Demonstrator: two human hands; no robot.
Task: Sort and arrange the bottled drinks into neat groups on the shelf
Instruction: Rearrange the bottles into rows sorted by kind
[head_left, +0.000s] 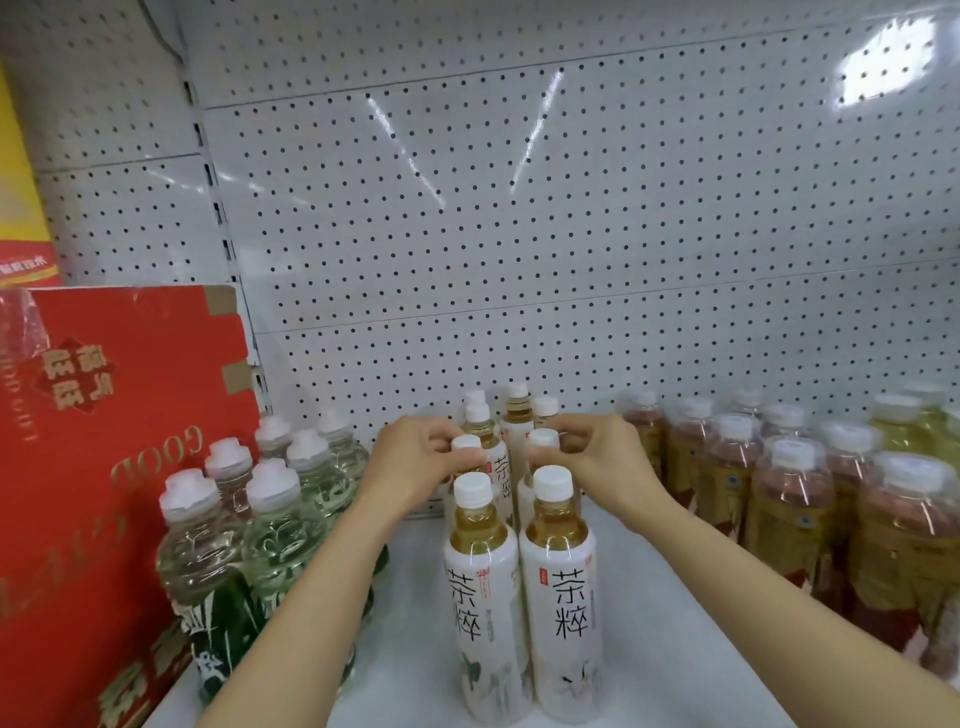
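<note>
While both hands reach to the second row of white-labelled tea bottles with white caps, each pinches one by the neck, seemingly to nudge the pair square behind the front two; the left hand (421, 457) is closed around the left tea bottle (466, 446), the right hand (597, 452) around the right tea bottle (543, 441); both bottles stand upright mid-shelf on the white metal shelf (675, 665), between the clear green-labelled water bottles (270, 525) and amber shrink-wrapped bottles (789, 499).

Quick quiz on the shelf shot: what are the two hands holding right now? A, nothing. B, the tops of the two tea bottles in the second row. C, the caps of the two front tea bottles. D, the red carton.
B: the left hand and right hand each grip the top of a second-row tea bottle, behind the front pair.
</note>
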